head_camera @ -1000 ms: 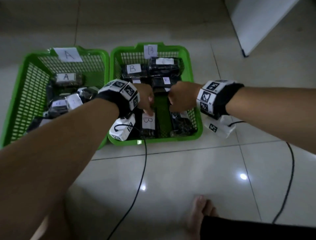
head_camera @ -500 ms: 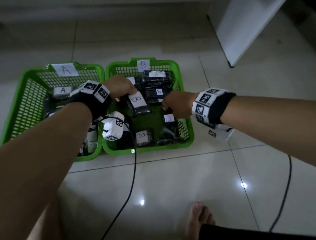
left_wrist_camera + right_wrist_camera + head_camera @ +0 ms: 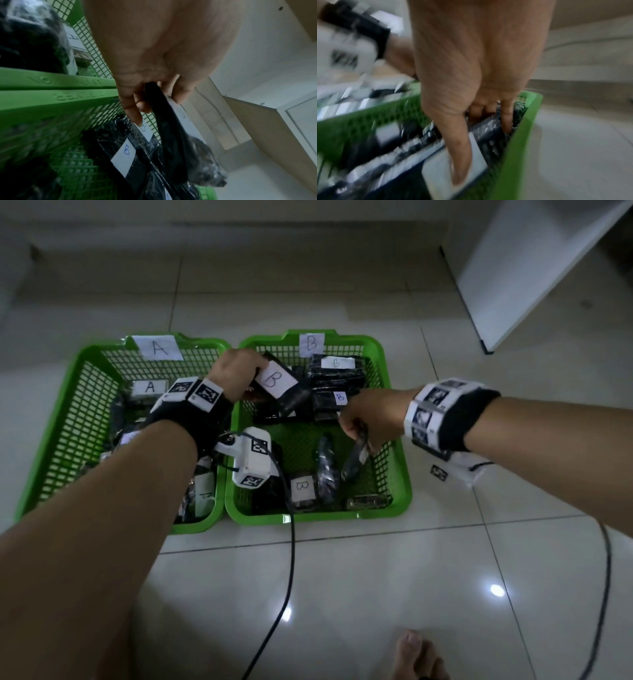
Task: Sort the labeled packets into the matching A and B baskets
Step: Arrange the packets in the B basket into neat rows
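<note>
Two green baskets stand side by side on the floor: basket A [image 3: 85, 412] on the left and basket B [image 3: 394, 474] on the right, each with a paper letter on its back wall. Both hold several black packets with white labels. My left hand [image 3: 255, 373] grips one end of a black packet marked B [image 3: 275, 381], tilted above the back left of basket B; it shows in the left wrist view as a packet [image 3: 180, 142] above other B packets [image 3: 126, 151]. My right hand [image 3: 356, 431] pinches a dark packet [image 3: 356, 460] that hangs over the right side of basket B.
Black cables [image 3: 291, 559] run from both wrist cameras across the tiled floor. A bare foot [image 3: 418, 652] is at the bottom edge. A white panel [image 3: 531, 268] stands at the back right. The right wrist view is blurred; basket B's rim [image 3: 522, 135] lies beside the fingers.
Both hands were together over the middle of basket B. The left hand has carried the B packet up toward the back left. The right hand has lifted a packet on the right side.
</note>
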Motion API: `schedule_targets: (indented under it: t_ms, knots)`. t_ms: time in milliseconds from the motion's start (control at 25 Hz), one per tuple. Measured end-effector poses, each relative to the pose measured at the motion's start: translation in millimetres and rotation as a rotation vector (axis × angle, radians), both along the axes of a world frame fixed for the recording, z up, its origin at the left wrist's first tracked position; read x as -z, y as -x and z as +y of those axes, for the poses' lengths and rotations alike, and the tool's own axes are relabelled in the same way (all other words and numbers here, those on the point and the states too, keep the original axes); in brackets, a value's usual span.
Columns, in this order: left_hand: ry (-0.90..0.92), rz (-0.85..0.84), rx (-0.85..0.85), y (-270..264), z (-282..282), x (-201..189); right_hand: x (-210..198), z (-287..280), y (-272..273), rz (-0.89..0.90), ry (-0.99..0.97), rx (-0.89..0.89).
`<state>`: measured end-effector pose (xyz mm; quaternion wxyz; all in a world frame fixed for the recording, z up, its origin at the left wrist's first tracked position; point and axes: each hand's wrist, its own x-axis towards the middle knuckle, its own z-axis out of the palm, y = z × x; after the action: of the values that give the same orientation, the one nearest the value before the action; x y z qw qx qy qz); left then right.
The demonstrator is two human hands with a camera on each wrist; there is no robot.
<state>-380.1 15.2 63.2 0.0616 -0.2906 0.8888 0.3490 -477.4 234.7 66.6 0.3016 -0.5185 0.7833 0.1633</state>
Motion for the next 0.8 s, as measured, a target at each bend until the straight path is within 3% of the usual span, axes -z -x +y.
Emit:
schedule_targets:
  t_ms: [160,200,320,440,520,600,720,800]
  knots:
    - [-0.331,0.201,-0.294,-4,1,2,-19,-4,23,-0.352,0.077,0.404]
    - [-0.385,0.181,-0.311,-3,0,5,-19,-4,26,-0.446,0.150,0.531]
    - [-0.475,0.044,-0.153,-6,17,0,-18,0,29,-0.673,0.421,0.875]
    - [-0.446,-0.045,-0.002,-10,31,-2,-12,1,24,-0.793,0.602,1.032]
    - [-0.383,0.003,0.014,-10,29,-1,-9,1,21,-0.852,0.675,1.112]
    - [-0.403,0.036,-0.067,-10,20,-4,-4,-1,17,-0.759,0.742,1.079]
    - [-0.428,0.071,-0.171,-12,9,-4,6,-10,9,-0.232,0.770,0.710]
    - [-0.449,0.096,-0.212,-11,10,-3,7,-15,5,-0.049,0.867,0.743]
